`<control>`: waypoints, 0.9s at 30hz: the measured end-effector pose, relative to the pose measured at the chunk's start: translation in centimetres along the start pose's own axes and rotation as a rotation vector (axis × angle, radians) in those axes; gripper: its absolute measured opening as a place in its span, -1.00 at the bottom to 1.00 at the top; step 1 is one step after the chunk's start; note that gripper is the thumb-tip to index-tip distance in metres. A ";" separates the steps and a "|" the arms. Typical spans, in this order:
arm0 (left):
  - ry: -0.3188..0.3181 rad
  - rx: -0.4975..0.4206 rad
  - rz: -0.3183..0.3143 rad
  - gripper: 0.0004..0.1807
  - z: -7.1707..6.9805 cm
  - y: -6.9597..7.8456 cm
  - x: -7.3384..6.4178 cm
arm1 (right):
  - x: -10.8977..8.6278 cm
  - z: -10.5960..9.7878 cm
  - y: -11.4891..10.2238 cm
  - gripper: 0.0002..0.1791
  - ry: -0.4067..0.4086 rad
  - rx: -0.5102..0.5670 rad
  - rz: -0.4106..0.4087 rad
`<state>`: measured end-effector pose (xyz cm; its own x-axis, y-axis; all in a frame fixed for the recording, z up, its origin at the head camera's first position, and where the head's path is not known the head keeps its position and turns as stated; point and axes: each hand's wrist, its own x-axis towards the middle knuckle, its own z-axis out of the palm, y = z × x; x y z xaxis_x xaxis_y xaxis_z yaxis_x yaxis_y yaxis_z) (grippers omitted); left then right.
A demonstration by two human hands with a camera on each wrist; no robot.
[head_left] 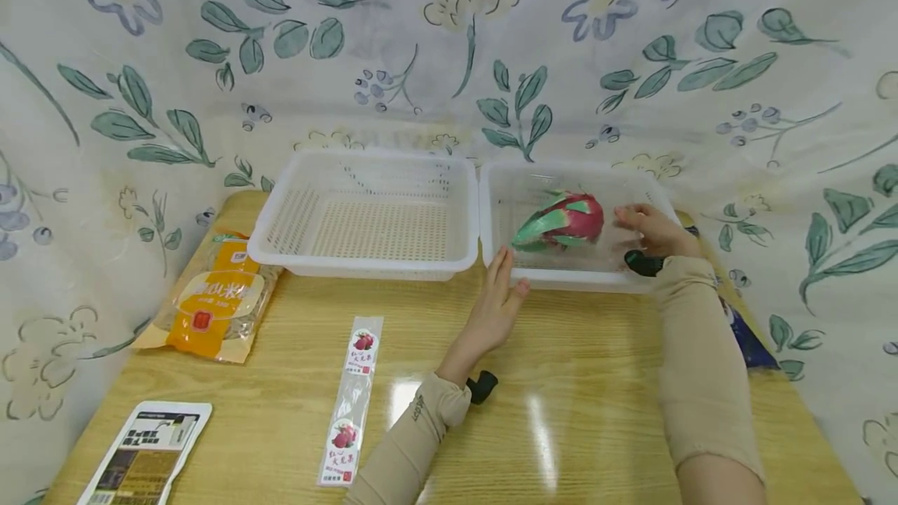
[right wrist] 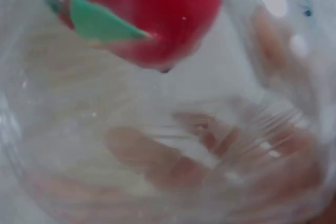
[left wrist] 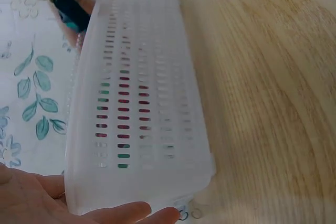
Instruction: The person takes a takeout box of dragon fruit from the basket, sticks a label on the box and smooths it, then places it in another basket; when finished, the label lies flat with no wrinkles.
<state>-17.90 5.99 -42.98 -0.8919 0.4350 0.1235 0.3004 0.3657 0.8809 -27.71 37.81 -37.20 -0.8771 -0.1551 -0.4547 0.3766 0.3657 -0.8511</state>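
Fingers fairly straight, the left hand (head_left: 494, 306) touches the near left corner of a white plastic basket with slotted walls (head_left: 561, 280), steadying it with a light touch. At the basket's other end is the right hand (head_left: 651, 228), its fingers bent against thin, crinkled transparent plastic (right wrist: 68, 103); the right wrist view is blurred, so I cannot tell whether they pinch that film or only press on it. A pink-red dragon fruit with long green scales (head_left: 567, 221) lies on its side in this basket, its rounded end toward the right hand and its green tips toward the left. Handling fruit and film well, I judge, means keeping the corner steady without tilting the rim, and working with the fingertips on slack film, clear of the scales, whose points could catch or tear it. Better to ease the creases slowly than to tug: a sharp pull might roll the fruit against the wall, or slide the basket into the other white perforated plastic basket (head_left: 365, 266) just beside it on the left.
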 end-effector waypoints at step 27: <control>0.061 0.102 0.063 0.16 -2.2 3.1 -2.0 | -7.8 2.4 -5.3 -0.21 0.299 -0.053 -0.208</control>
<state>-15.96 4.49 -39.46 -0.8883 0.4097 0.2075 0.3865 0.4227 0.8197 -22.13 34.83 -29.74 -0.9846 0.0408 -0.1699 0.1718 0.4031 -0.8989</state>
